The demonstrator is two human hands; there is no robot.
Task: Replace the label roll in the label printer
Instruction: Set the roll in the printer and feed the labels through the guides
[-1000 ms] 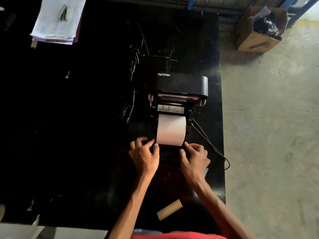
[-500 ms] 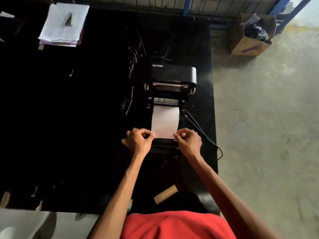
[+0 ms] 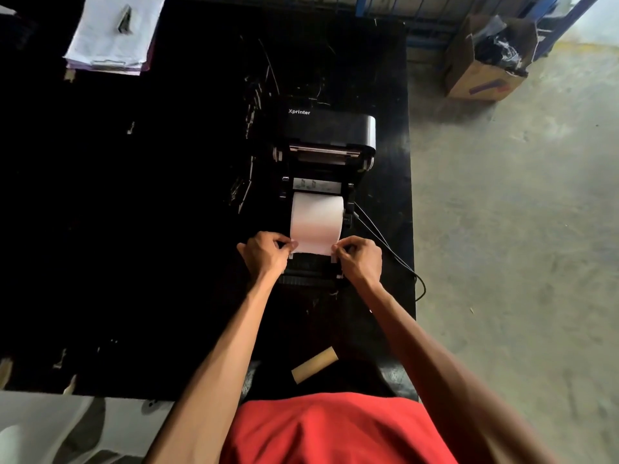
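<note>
Hands: left hand [image 3: 266,252] and right hand [image 3: 360,259] pinched shut on label roll [image 3: 316,222] leading-edge corners | paper judged light, thin, tear-prone | grip corners evenly between fingertips.

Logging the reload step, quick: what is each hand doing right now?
Left hand: closed, pinching the left corner of the label paper.
Right hand: closed, pinching the paper's right corner.

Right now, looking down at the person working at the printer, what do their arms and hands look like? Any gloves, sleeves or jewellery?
Both hands are bare: no gloves on the left hand or the right hand. No rings, watch or wristband can be seen. The forearms are uncovered all the way back to the bottom of the picture, so no sleeves show. The only clothing in view is a plain red shirt with no visible markings.
</note>
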